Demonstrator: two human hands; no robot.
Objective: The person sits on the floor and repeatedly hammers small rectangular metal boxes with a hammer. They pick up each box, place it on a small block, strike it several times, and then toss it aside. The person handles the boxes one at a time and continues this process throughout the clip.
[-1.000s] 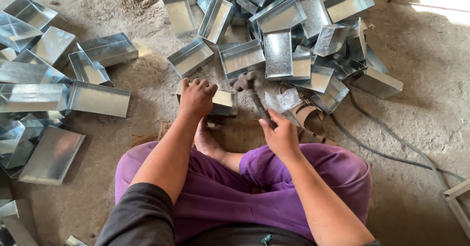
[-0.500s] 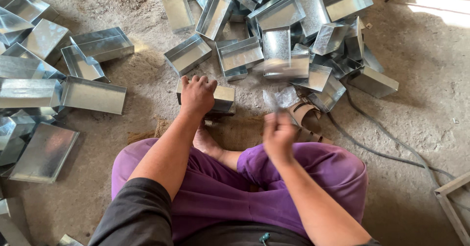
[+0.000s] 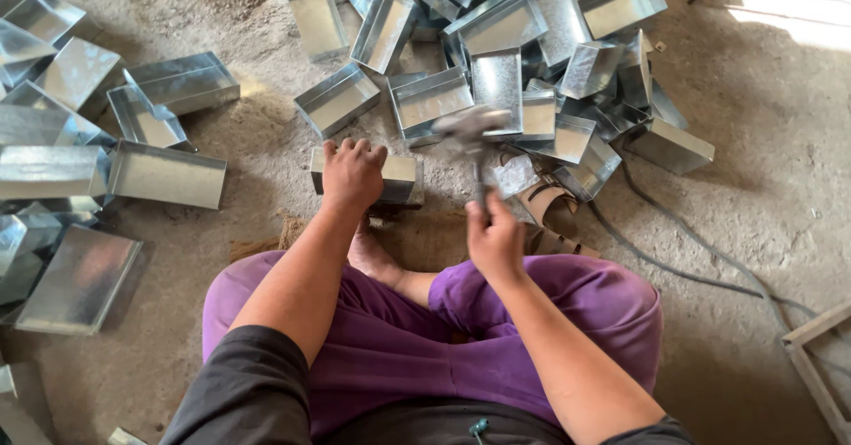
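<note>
A person sat cross-legged on a dusty concrete floor [image 3: 753, 170], seen from above, in purple trousers [image 3: 399, 339] and a dark top. The left hand [image 3: 352, 172] pressed down on a small metal box [image 3: 394, 177] that lay on the floor just ahead of the person's bare foot [image 3: 372, 254]; the fingers curled over the box's far edge, clenched on it. The right hand [image 3: 495, 237], to the right of the box, was closed around the handle of a hammer [image 3: 470, 130]. The hammer was raised, its head blurred and above and to the right of the box, not touching it. Just right of the box a small bent piece of sheet metal [image 3: 514, 176] lay on the floor, with a brown sandal [image 3: 542, 206] beside it. Beyond the box, a heap of open metal trays [image 3: 496, 73] spread in many directions, some upright, some tilted against one another. More trays [image 3: 164, 175] lay well left of the box, several flat, with one flat tray [image 3: 80, 281] nearest the person's left knee. A dark cable [image 3: 691, 250] ran across the floor right of the box, past the heap. A wooden frame corner [image 3: 815, 347] showed at the far right edge.
</note>
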